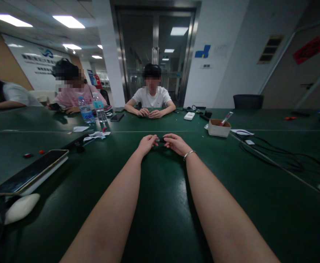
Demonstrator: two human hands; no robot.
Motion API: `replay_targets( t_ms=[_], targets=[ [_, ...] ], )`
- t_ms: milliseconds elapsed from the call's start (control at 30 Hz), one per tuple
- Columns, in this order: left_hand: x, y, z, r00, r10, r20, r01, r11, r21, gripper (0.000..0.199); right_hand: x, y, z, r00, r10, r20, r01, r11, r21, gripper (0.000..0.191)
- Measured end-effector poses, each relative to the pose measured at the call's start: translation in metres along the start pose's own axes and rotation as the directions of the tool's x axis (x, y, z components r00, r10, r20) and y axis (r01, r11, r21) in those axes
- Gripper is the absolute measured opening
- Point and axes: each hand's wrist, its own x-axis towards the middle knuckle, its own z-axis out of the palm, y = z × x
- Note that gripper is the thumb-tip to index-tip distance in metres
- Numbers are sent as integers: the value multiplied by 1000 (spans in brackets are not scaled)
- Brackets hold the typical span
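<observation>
Both arms reach forward over the dark green table (160, 204). Between the fingertips is a small, short black-and-grey object (161, 140), too small and dim to tell its kind. My left hand (147, 144) pinches its grey left end. On the black right end, the thumb and fingers of my right hand (177, 144) are closed. The object is held roughly level, just above the tabletop. A silver bracelet (188, 155) circles my right wrist. Fingers cover part of both ends.
At left, a phone (31, 171) rests on a white box beside a white mouse-like object (23, 208). Crumpled paper (96, 135) and water bottles (85, 111) are beyond. A small open box (219, 128) and black cables (274, 149) lie right. A person (153, 95) sits opposite.
</observation>
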Motion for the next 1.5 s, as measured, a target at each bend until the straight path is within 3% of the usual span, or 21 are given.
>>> replay_targets(
  t_ms=[600, 767, 1500],
  targets=[
    [-5, 7, 0, 1000, 10, 2, -10, 997, 71, 22, -1, -1, 1, 1000, 7, 23, -7, 1000, 1, 23],
    [-2, 4, 0, 1000, -23, 21, 22, 998, 65, 26, -2, -1, 0, 1000, 1, 29, -1, 1000, -7, 25],
    [0, -1, -1, 998, 27, 62, -31, 998, 62, 26, -2, -2, 2, 999, 23, 25, -23, 1000, -8, 21]
  ],
)
